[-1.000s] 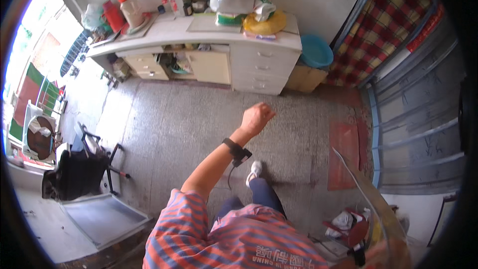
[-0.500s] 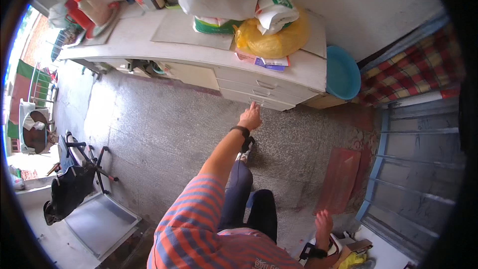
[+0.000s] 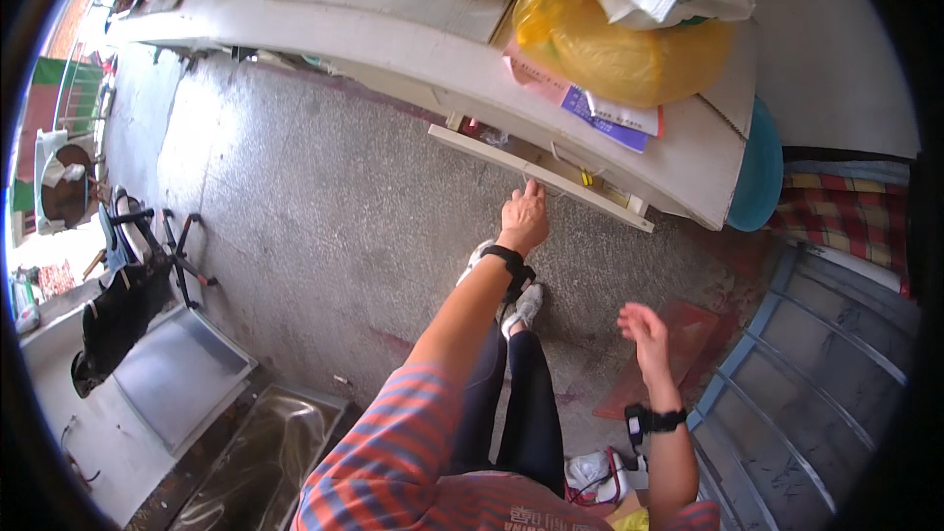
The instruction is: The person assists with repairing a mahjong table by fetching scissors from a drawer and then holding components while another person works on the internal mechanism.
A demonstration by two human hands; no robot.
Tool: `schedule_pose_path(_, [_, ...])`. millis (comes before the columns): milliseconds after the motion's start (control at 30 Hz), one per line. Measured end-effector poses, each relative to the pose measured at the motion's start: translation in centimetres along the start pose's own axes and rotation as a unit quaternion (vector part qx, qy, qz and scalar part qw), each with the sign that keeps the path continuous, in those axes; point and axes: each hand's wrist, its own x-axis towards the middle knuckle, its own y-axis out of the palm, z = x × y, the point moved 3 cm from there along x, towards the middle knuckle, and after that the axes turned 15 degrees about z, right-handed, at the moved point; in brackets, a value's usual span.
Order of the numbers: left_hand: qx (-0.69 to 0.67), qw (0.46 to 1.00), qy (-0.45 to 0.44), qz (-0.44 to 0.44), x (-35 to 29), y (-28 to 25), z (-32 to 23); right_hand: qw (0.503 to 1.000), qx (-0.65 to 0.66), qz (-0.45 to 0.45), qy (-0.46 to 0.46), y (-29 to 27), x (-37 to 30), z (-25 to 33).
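Observation:
My left hand (image 3: 525,217) reaches forward to the white cabinet, its fingers hooked at the handle of a drawer (image 3: 472,144). That drawer stands partly pulled out. Inside lie a small yellow item (image 3: 587,178) and, at the left end, something red beside clear plastic. The handle itself is mostly hidden by my fingertips. Lower right, my right hand (image 3: 646,332) hangs in the air, holding nothing, its fingers loosely bent and apart.
On the cabinet top (image 3: 423,49) sit a yellow plastic bag (image 3: 629,49), white and green packages and printed leaflets (image 3: 605,123). A blue basin (image 3: 759,172) stands at its right end. A barred blue frame (image 3: 777,374) is at right; an office chair (image 3: 128,305) lies left.
The drawer has come out toward me with my left hand at its handle. I am closer to the cabinet. My right hand has risen and moved forward.

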Motion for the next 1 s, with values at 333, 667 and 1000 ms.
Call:
schedule_pose_path(333, [-0.033,0.999,0.025,-0.023,-7.8,3.3,2.7,0.985,-0.149,0.082,-0.037,3.2,12.2,1.8])
schedule_pose_path(667, [-0.053,0.997,0.019,-0.047,-7.7,4.9,3.8,0.691,-0.698,-0.09,-0.166,7.0,23.2,6.1])
schedule_pose_path(1000, [-0.166,0.985,0.029,0.022,-8.1,3.4,2.9,0.602,-0.788,-0.024,-0.132,7.9,22.3,8.3])
